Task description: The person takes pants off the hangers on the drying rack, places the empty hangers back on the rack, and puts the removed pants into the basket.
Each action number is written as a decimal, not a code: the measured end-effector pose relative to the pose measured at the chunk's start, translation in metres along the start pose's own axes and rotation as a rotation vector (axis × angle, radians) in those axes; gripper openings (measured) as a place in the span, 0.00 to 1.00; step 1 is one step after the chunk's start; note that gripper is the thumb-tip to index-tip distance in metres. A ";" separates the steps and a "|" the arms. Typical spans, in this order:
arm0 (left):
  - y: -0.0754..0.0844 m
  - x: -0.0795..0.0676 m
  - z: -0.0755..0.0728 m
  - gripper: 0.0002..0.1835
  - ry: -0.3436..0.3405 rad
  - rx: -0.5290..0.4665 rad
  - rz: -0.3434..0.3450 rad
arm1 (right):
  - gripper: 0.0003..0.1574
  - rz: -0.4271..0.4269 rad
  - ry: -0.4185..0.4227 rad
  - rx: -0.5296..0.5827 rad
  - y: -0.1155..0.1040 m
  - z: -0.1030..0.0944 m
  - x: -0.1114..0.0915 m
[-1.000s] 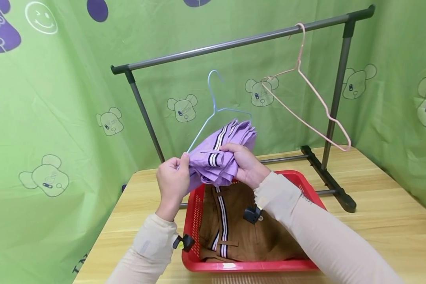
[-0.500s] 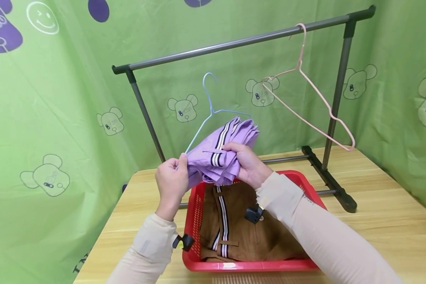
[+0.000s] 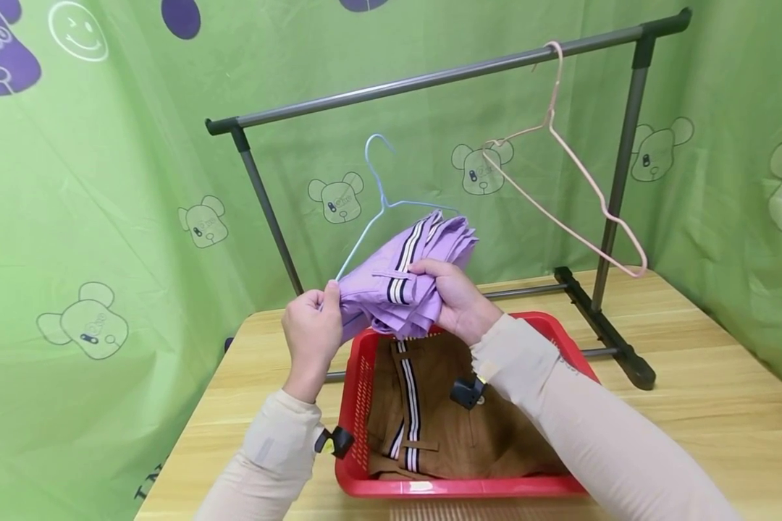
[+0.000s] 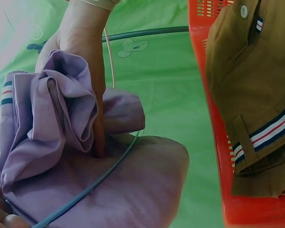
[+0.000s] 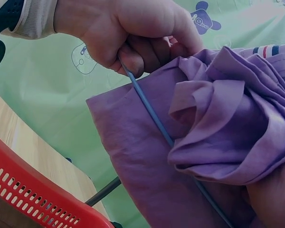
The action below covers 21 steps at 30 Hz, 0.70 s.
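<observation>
In the head view, my left hand (image 3: 311,325) pinches the lower left corner of a light blue hanger (image 3: 383,201) together with the edge of a pair of purple trousers (image 3: 374,286). My right hand (image 3: 459,304) grips the bunched, folded part by a striped band and belt loop. The hanger's hook points up, and its right end is hidden behind the cloth. In the right wrist view, the hanger's bottom bar (image 5: 153,114) runs across the flat purple cloth and passes under the folds. From the left wrist, the right hand's fingers (image 4: 99,137) reach behind the bunched fabric.
Below the hands stands a red basket (image 3: 423,489) with brown trousers (image 3: 495,441) in it. Behind it is a metal rack (image 3: 378,92) with a pink hanger (image 3: 586,177) on its rail. Wooden tabletop (image 3: 710,434) lies around the basket, and a green curtain surrounds it.
The blue hanger has shifted a little left and its hook leans further left. My left hand has eased slightly left, while the right hand keeps its grip on the bunched trousers.
</observation>
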<state>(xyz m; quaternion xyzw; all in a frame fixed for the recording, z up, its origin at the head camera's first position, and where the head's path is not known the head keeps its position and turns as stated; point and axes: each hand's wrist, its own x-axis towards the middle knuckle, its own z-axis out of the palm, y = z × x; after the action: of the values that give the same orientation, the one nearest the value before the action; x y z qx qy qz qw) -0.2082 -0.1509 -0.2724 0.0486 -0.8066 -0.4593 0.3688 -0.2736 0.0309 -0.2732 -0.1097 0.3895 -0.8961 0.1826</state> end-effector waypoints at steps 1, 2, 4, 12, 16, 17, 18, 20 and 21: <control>0.000 0.000 0.000 0.23 0.003 0.001 0.000 | 0.14 -0.002 -0.004 -0.001 0.000 0.000 0.000; -0.001 0.001 0.000 0.23 0.005 0.004 0.000 | 0.14 -0.005 -0.008 0.001 0.000 0.000 0.000; -0.002 0.001 0.000 0.23 0.005 0.002 -0.003 | 0.14 -0.005 -0.015 0.009 -0.001 -0.001 0.000; -0.005 0.003 -0.001 0.24 0.003 0.009 -0.034 | 0.14 0.000 -0.027 0.027 -0.004 -0.002 -0.003; -0.006 0.004 -0.001 0.25 0.004 0.018 -0.044 | 0.14 -0.007 -0.032 0.020 -0.006 -0.003 -0.005; -0.006 0.004 -0.002 0.25 0.003 0.020 -0.046 | 0.14 -0.009 -0.032 0.020 -0.006 -0.003 -0.005; -0.007 0.005 -0.002 0.25 0.003 0.023 -0.047 | 0.14 -0.012 -0.031 0.020 -0.007 -0.003 -0.005; -0.007 0.005 -0.002 0.25 0.000 0.030 -0.049 | 0.14 -0.018 -0.031 0.015 -0.007 -0.003 -0.006; -0.007 0.005 -0.002 0.25 0.000 0.033 -0.050 | 0.15 -0.020 -0.029 0.011 -0.008 -0.003 -0.006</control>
<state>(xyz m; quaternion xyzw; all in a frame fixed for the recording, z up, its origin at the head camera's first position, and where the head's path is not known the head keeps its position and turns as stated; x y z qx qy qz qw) -0.2126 -0.1583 -0.2750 0.0748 -0.8127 -0.4552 0.3561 -0.2707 0.0402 -0.2698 -0.1256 0.3808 -0.8983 0.1799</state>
